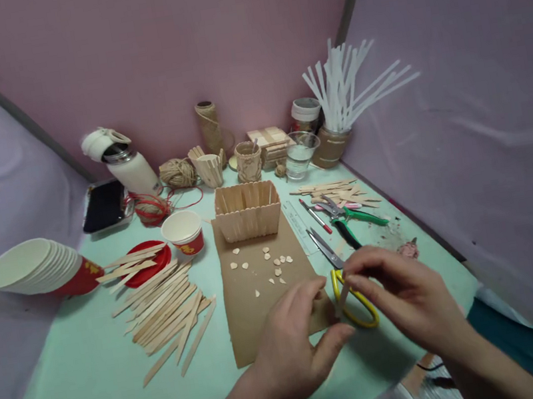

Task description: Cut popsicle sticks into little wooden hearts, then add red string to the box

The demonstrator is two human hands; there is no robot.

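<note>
Looking down through the head cam, I've got the right hand (408,298) pinching a thin, pale, slightly blurry strip (342,299) between thumb and fingertips. I can't tell what it's made of. Its long axis slants, upper end in that pinch, lower end pointing down and toward the left hand (289,344), so the right is clearly the nearer one, since it's the one actually gripping. The left is empty as far as I can see, thumb and fingers spread in a loose C, with the strip's free end just beside that opening. From the left hand, the strip sits off to the right, and I don't see them touching.

Underneath, in my view, are the yellow-handled metal scissors (338,263), with the strip crossing over one loop. Just beside them is a brown flat sheet (247,334) with small pale wooden chips (278,272) scattered on it, and a pale wooden stick-built box (250,223) at its far end. Depth's honestly hard to judge here.
</note>
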